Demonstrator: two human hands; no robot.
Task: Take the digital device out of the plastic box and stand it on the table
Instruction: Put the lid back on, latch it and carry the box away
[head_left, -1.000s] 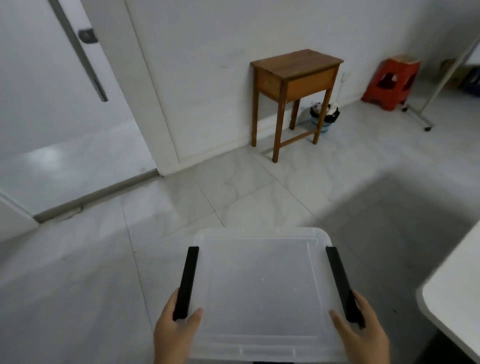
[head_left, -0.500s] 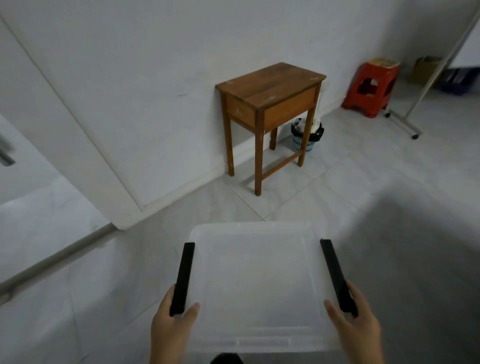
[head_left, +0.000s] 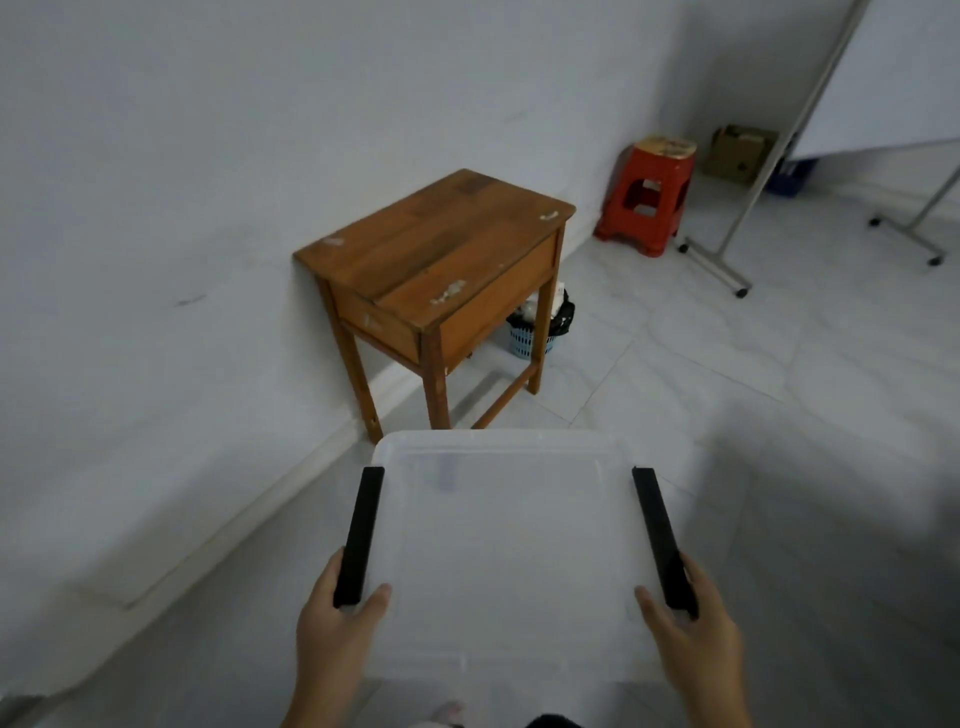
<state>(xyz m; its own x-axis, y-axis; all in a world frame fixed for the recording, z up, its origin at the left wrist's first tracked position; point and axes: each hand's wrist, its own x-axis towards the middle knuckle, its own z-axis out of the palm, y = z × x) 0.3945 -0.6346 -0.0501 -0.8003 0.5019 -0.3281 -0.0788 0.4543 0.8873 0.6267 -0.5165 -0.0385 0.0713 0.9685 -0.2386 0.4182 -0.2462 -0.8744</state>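
Since a second ago the small brown wooden table (head_left: 441, 254) against the wall has drawn much closer, ahead and left. Both the left hand (head_left: 332, 629) and right hand (head_left: 693, 629) are closed on the black side latches of the lidded translucent plastic box (head_left: 509, 525), thumbs on top, carrying it level, probably for steadiness. Any digital device inside is hidden by the frosted lid.

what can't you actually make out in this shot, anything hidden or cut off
Head view only:
- Digital device: not visible; the plastic box has its frosted lid on, hiding the contents.
- Left hand and right hand: fingers wrap under the black latches, out of sight.
- Bin: partly hidden behind a leg of the wooden table.
- Cardboard box: too blurred to read.
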